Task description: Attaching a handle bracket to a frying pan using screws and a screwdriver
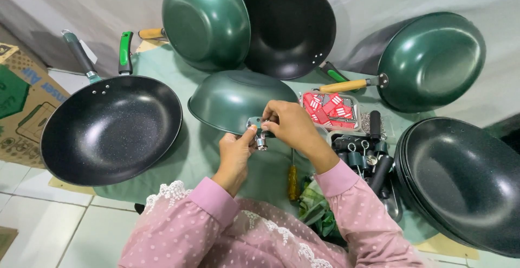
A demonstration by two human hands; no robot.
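Observation:
An upside-down green wok (238, 99) without a handle lies on the green cloth (189, 154) in front of me. At its near rim sits a small metal handle bracket (253, 123). My left hand (236, 154) pinches a small silver screw or nut (262, 142) just below the bracket. From above, my right hand (290, 124) grips the bracket with its fingertips. Both sleeves are pink with white dots.
A black-lined wok (111, 130) with a handle lies at left. Two woks (208, 21) (292, 27) lean against the back wall, another (433, 59) at right. Stacked woks (466, 184) sit at near right. Also here: a tray of red packets (330, 110), black handles (368, 157), a yellow-handled screwdriver (292, 181), a cardboard box (19, 100).

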